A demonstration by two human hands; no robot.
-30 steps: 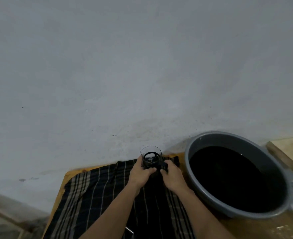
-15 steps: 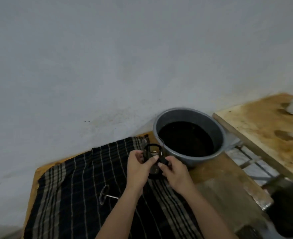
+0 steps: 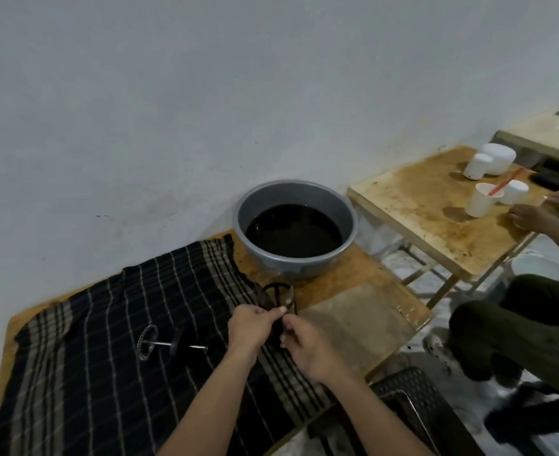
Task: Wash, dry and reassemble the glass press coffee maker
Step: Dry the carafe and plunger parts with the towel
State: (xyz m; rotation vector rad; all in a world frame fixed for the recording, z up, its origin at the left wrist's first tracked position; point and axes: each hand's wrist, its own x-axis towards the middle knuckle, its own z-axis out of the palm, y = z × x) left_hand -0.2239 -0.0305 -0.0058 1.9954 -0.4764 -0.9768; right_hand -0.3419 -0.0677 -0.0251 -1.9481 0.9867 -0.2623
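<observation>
Plunger (image 3: 159, 343) lies flat on checked cloth (image 3: 90, 373), left of both hands. Left hand (image 3: 250, 327) and right hand (image 3: 307, 350) both grip glass carafe (image 3: 276, 299), upright on cloth. Grey basin (image 3: 349, 222) of dark liquid just behind, on bench (image 3: 363, 320).

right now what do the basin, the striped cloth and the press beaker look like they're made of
Basin: grey, likely plastic, with a dull matte wall. Striped cloth: woven fabric; it wrinkles and drapes. Press beaker: clear glass, see-through, in a black frame that may be plastic.

Dim, flat light; soft focus, wide-angle edge distortion.
</observation>
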